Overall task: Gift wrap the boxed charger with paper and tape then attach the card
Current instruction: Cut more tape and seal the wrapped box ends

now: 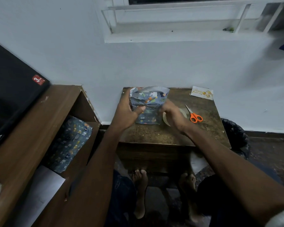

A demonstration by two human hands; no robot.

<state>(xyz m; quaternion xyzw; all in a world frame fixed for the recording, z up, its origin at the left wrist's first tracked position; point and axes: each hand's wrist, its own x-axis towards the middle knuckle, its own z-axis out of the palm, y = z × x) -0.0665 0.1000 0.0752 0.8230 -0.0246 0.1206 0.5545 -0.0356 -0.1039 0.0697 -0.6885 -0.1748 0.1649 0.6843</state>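
Note:
The boxed charger (148, 106) stands upright at the back of the small brown table (170, 135), covered in blue patterned gift paper whose top end stands open and crumpled. My left hand (127, 110) grips its left side, the thumb pressing on the front face. My right hand (171, 114) pinches the paper at the right edge. A roll of clear tape (184, 113) lies just behind my right hand, partly hidden. The white birthday card (202, 93) lies at the table's back right corner.
Orange-handled scissors (193, 115) lie right of the tape. A wooden cabinet (31, 136) on the left holds a TV (10, 95) on top and more blue gift paper (69, 145) on its shelf. A black bag (236, 136) sits right of the table. A white wall is directly behind.

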